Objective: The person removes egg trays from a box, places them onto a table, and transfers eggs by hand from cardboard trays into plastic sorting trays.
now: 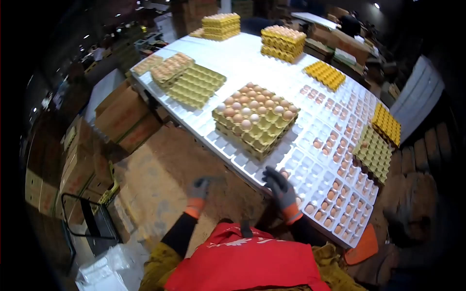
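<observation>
Several cardboard boxes [128, 119] stand at the left, beyond a black-framed cart [103, 220]. On the left part of the white worktop [238, 60], a pulp tray of eggs [172, 66] lies against a bare greenish tray [196, 86]. The gloved left hand [200, 188] hangs above the floor; its fingers are too blurred to tell their state. Near the middle sits a stack of egg trays [253, 137], eggs covering much of its top. Below it, the gloved right hand [276, 180], fingers loosely spread, is just beside clear plastic cartons [307, 167], some holding eggs. Farther right lies a yellow tray [386, 125].
</observation>
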Motion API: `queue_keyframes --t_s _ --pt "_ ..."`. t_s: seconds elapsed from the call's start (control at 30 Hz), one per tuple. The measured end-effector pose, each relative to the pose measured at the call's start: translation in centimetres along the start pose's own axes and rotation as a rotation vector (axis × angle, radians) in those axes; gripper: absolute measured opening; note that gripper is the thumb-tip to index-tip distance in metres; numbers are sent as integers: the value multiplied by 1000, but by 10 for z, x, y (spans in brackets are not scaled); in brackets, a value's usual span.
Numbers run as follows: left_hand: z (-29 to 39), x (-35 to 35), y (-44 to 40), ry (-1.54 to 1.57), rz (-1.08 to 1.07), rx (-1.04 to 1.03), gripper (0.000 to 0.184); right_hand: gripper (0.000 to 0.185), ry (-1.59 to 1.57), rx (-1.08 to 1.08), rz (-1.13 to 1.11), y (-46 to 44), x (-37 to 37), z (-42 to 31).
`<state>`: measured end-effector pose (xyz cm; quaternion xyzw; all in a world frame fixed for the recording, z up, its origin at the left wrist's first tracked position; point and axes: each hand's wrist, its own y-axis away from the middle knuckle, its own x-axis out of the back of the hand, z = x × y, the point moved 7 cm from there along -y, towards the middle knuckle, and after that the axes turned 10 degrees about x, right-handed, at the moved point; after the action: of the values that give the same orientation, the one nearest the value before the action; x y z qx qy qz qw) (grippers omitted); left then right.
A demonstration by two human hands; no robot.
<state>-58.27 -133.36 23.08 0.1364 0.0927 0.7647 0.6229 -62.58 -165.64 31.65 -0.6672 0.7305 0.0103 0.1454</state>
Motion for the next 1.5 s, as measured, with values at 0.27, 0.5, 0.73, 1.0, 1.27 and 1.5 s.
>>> queue_keyframes --t_s 0.27,0.5,0.73,1.0,1.27,1.5 --pt "196 -74 -77 -743 -133 -909 51 34 833 278 -13 -164 4 -30" --pt "207 -194 -127 -1232 -646 -1354 33 34 1334 290 -468 -264 -50 21" --pt "207 -217 -136 -1229 -921 -1362 31 33 1213 101 -519 -276 -38 24" --pt "227 -189 -192 -462 -1126 -525 35 52 1437 69 -441 -263 -59 16" --pt "255 -258 -223 -512 -1013 -88 19 38 69 -121 449 -225 8 20" --pt "217 -380 -167 -1423 -893 -1213 21 47 1337 16 367 -250 78 -23"
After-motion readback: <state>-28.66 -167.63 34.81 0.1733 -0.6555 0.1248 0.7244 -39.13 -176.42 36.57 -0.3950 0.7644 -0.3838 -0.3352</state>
